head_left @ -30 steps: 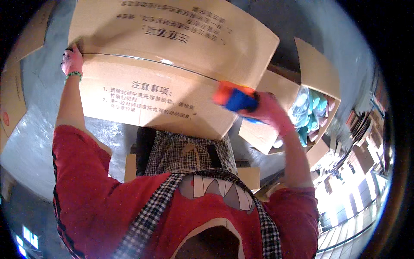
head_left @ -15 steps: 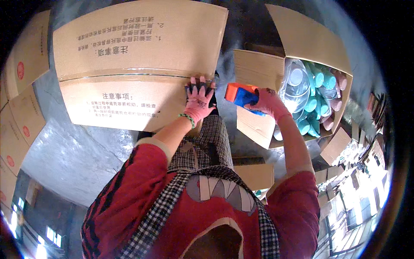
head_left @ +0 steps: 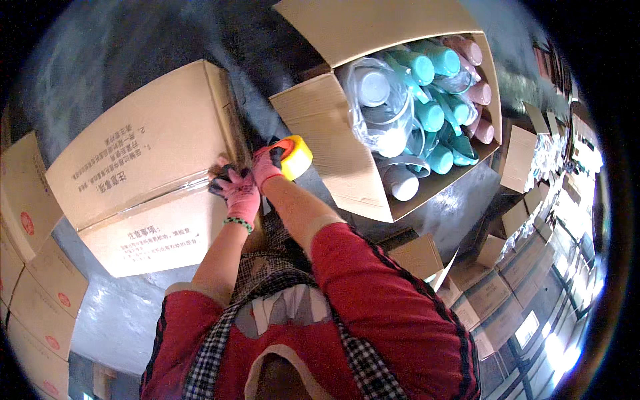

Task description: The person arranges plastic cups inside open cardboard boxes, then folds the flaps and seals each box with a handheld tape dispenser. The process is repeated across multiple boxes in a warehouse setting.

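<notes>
My left hand, in a pink work glove with dark fingertips, lies with fingers spread on a closed cardboard carton, near its right end. A strip of clear tape runs along the carton's middle seam. Close beside it, my right hand, gloved alike, is wrapped round a tape dispenser with a yellow tape roll and an orange hub. The dispenser is at the carton's right end face; its blade and the tape's loose end are hidden behind my hands.
At the right stands an open carton, flaps spread, holding several turquoise cups, pink cups and grey-white ones, some in clear plastic. Stacked cartons line the left; more cartons stand at the lower right.
My right hand has brought the tape dispenser leftward from beside the open carton's flap to the closed carton's end, next to my left hand. The view has turned, shifting both cartons in the picture.
</notes>
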{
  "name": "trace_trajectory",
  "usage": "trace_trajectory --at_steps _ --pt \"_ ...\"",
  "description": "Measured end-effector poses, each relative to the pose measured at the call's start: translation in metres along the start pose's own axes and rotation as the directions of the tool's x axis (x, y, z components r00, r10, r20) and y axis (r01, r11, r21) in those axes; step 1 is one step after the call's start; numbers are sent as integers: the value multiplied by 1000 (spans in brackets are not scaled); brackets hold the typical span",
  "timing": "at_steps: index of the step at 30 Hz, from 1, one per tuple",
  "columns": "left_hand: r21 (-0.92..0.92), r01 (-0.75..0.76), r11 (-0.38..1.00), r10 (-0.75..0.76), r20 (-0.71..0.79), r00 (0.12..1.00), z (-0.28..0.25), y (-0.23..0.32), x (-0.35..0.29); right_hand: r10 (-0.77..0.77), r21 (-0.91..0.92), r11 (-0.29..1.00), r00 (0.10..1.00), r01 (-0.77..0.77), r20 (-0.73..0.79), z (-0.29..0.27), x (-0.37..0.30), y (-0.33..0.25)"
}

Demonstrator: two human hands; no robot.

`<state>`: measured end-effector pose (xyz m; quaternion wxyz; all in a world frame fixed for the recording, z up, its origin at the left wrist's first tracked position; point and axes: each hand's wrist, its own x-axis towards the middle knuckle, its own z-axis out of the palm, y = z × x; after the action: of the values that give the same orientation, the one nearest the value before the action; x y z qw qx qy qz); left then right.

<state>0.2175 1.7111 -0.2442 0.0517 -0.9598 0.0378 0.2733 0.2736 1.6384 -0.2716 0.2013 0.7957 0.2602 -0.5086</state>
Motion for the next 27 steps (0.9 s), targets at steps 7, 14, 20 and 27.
trace_trajectory --at_steps 7,14,20,27 --pt "72 49 996 -62 199 978 -35 7 -2 252 785 588 879 193 -404 92 -126 64" --pt "-195 -6 981 66 302 951 -62 -13 -1 519 844 -350 666 -406 536 299 -328 57" --pt "-265 -378 887 187 -541 820 -34 -71 -63 259 291 -955 669 67 696 426 -499 -91" --pt "-810 -32 586 237 134 962 36 23 -234 261 258 -958 765 128 588 522 -526 -129"
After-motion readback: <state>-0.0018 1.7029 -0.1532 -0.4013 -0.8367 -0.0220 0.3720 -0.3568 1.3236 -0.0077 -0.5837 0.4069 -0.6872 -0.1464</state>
